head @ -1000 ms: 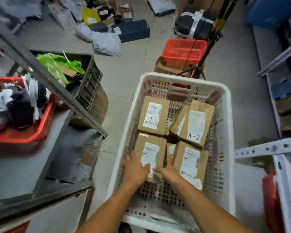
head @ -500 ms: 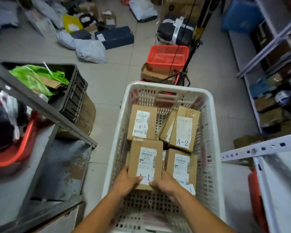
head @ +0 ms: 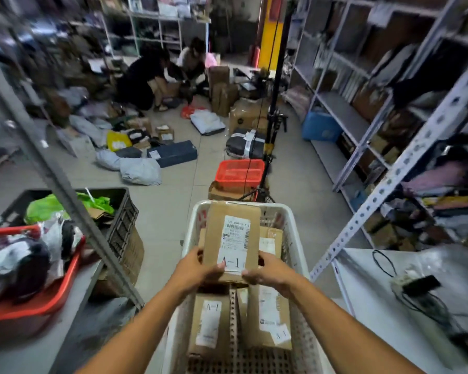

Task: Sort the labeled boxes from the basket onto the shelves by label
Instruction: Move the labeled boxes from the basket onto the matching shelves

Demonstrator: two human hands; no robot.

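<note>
A cardboard box labeled A-1 (head: 231,238) is held up above the white plastic basket (head: 299,255). My left hand (head: 197,267) grips its lower left edge and my right hand (head: 268,272) grips its lower right edge. Down in the basket lie another box marked A-1 (head: 208,323) at the left and a brown box (head: 270,317) at the right with small white labels. More boxes lie partly hidden behind the lifted one.
A grey metal shelf (head: 73,336) with a red tub (head: 35,298) stands left, a white shelf (head: 405,295) with a cable and charger right. A black crate (head: 122,211) and a red basket (head: 239,172) sit on the floor ahead. Two people crouch among parcels far back.
Both hands lifted the A-1 box up out of the basket. The head camera tilted up, so the far room and the shelving came into view.
</note>
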